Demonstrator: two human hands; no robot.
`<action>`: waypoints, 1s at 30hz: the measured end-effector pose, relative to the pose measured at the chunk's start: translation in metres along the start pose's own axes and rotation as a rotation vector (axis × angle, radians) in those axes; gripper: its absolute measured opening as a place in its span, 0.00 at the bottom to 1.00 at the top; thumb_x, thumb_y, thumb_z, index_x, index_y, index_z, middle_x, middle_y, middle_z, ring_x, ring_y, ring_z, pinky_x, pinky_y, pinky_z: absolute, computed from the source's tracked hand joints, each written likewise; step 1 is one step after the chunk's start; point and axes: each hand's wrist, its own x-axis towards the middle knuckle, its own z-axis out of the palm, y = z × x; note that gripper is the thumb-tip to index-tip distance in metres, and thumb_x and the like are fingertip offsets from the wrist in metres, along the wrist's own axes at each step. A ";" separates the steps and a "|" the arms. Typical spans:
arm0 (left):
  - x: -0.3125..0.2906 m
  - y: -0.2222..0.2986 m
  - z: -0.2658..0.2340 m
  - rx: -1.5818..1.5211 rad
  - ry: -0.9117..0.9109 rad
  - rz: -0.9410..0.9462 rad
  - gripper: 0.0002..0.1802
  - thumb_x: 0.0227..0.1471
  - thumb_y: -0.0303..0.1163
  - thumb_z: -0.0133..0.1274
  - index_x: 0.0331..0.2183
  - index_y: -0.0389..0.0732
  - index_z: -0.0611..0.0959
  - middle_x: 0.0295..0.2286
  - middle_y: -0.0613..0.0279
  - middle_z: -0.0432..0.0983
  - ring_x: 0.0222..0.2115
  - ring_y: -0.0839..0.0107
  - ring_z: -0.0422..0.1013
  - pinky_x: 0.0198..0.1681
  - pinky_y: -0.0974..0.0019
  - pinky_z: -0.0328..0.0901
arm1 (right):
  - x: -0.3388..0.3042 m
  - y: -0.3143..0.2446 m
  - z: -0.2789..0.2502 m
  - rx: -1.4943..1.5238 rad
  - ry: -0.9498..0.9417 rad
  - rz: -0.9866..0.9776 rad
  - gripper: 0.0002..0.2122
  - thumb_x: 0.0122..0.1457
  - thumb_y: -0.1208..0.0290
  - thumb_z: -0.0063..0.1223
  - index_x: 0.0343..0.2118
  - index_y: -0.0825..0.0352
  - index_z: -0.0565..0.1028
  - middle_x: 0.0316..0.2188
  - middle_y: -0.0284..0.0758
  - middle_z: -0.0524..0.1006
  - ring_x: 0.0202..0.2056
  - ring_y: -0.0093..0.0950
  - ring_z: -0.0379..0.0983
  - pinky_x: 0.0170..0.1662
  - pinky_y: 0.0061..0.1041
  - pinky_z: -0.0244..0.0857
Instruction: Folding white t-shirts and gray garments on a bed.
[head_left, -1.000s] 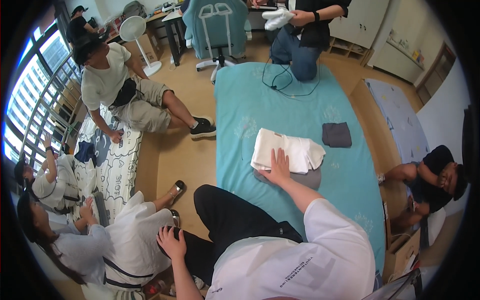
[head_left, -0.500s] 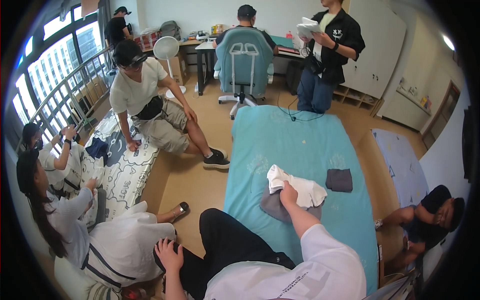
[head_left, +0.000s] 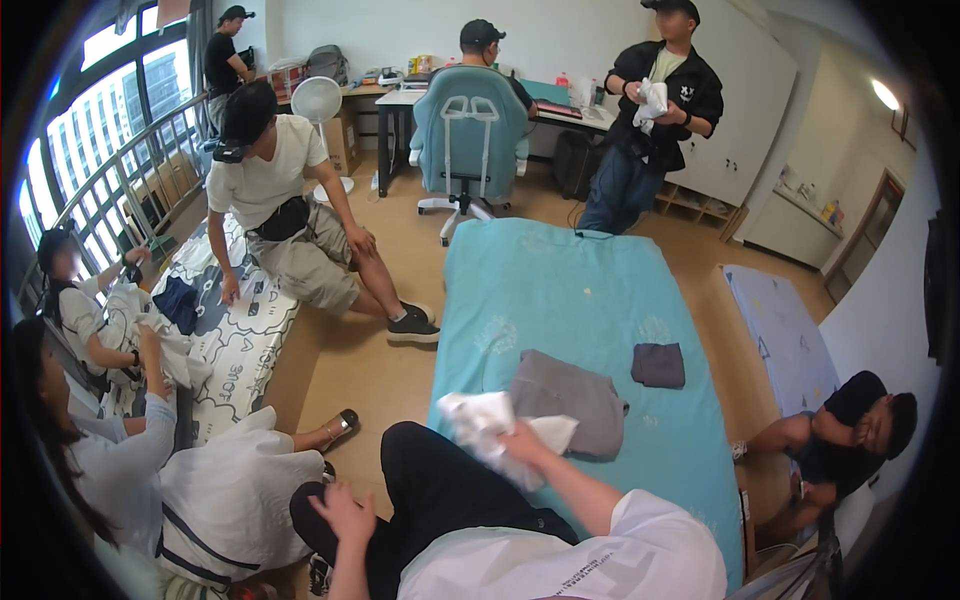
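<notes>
Right hand (head_left: 520, 442) closed on a crumpled white cloth (head_left: 487, 428), bunched and lifted at the near left edge of the teal mattress (head_left: 590, 290), over the black-trousered knee (head_left: 440, 480). Left hand (head_left: 345, 512) open, fingers spread, resting flat on the same leg, holding nothing. Just beyond the cloth, a grey garment (head_left: 565, 395) lying loosely folded on the mattress, touching or nearly touching the cloth's far corner. Farther right, well apart, a small dark folded piece (head_left: 659, 365), flat on the mattress. Beyond the mattress's far end, a teal desk chair (head_left: 468, 125) with a person seated at the desk (head_left: 480, 95), and a standing person in a black jacket (head_left: 655, 110) holding something white. To the left, a person in a white shirt (head_left: 280, 200) sitting on a patterned mat (head_left: 235, 330), one foot out on the wooden floor (head_left: 370, 370) near the mattress edge. Nearer on the left, two more people (head_left: 110, 330) handling pale cloth, one in a wide white skirt (head_left: 240, 490) close beside the left hand. To the right, a second mattress in pale blue (head_left: 785, 335) and a person in dark clothes (head_left: 850, 430) low beside it. White fan (head_left: 320, 100) by the window railing at the back left.
</notes>
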 end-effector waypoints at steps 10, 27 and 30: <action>-0.016 0.061 0.019 -2.055 -0.317 -0.882 0.29 0.64 0.49 0.47 0.58 0.40 0.71 0.52 0.51 0.72 0.51 0.59 0.70 0.56 0.61 0.63 | -0.131 -0.128 0.137 -0.384 -1.137 -0.688 0.26 0.53 0.69 0.58 0.58 0.61 0.71 0.46 0.45 0.78 0.48 0.44 0.75 0.52 0.37 0.67; -0.024 0.069 0.024 -1.946 -0.363 -0.951 0.29 0.64 0.49 0.47 0.58 0.40 0.71 0.51 0.52 0.72 0.50 0.59 0.70 0.56 0.60 0.64 | -0.012 0.142 -0.013 0.962 -0.075 0.809 0.34 0.62 0.47 0.54 0.61 0.69 0.60 0.59 0.46 0.67 0.58 0.39 0.68 0.59 0.44 0.64; -0.024 0.072 0.026 -1.942 -0.336 -0.947 0.29 0.64 0.49 0.47 0.58 0.40 0.71 0.51 0.52 0.73 0.50 0.59 0.70 0.56 0.60 0.64 | -0.023 0.187 -0.030 1.215 -0.007 0.699 0.42 0.59 0.44 0.56 0.65 0.69 0.53 0.62 0.47 0.62 0.60 0.42 0.65 0.60 0.47 0.63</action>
